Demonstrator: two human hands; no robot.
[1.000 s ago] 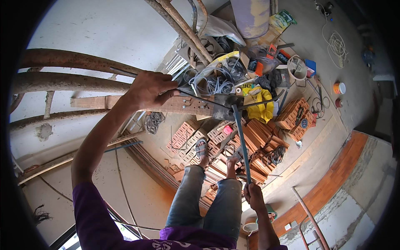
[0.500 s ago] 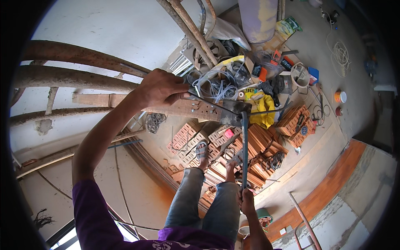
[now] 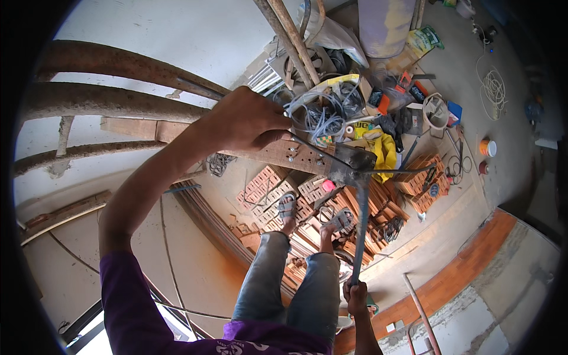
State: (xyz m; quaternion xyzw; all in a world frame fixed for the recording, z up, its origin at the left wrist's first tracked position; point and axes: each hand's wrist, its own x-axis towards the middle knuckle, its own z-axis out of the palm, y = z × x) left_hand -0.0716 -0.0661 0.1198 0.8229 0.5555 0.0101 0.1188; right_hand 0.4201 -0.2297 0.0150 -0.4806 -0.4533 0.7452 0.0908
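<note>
My left hand [image 3: 245,121] is closed around a thin dark metal rod [image 3: 396,171]. The rod slants over the wooden plank [image 3: 269,157] and appears to carry on past a dark metal plate [image 3: 357,157] at the plank's end, sticking out to the right. My right hand [image 3: 357,297], lower down, wraps round the end of a long steel bar [image 3: 361,231]. The far head of that bar meets the rod beside the plate; the exact fit there is too small to make out. Several bolts or nails [image 3: 291,155] stand on the plank.
Rusty round poles [image 3: 118,68] run along the left. Below are stacked hollow bricks [image 3: 260,186] and my sandalled feet [image 3: 287,207]. Clear tubing [image 3: 319,115], a yellow bag [image 3: 383,151], a bucket [image 3: 436,112] and a coiled white cable [image 3: 492,92] lie beyond.
The view has shifted, moving the scene rightward. The rod's free end reaches further right past the plate. The bar's lower end and my right hand sit slightly lower; both hands keep their grip.
</note>
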